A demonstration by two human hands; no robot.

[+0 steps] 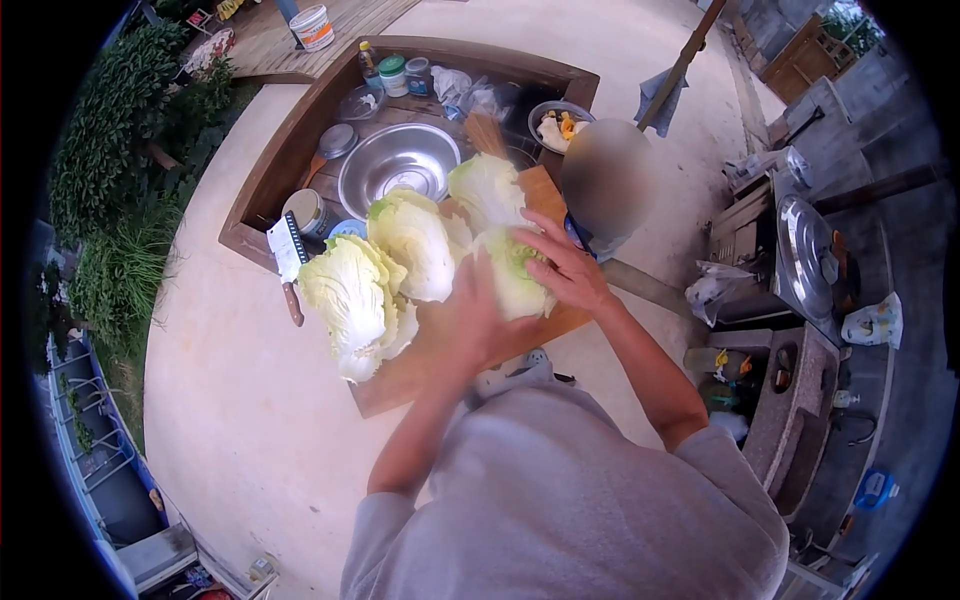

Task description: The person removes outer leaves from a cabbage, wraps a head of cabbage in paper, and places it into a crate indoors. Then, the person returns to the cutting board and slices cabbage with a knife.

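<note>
A napa cabbage [512, 282] stands on a wooden cutting board [430, 375]. My right hand [570, 268] grips its right side, fingers curved over the top. On the cabbage's left side is my left hand [475, 315], smeared by motion, so its fingers cannot be made out. Loose pale cabbage leaves [350, 305] lie at the board's left, with another leaf [412, 240] beside them and a further leafy piece [487, 190] behind. A cleaver [287, 250] with a brown handle sits left of the leaves.
A steel bowl [400, 165] stands inside the wooden-framed table [290, 150], among jars [393, 75] and a bottle [368, 62]. A bowl of food [560, 125] is at its right. A person [608, 185], blurred, is beyond the board. A stone sink [800, 420] stands at right.
</note>
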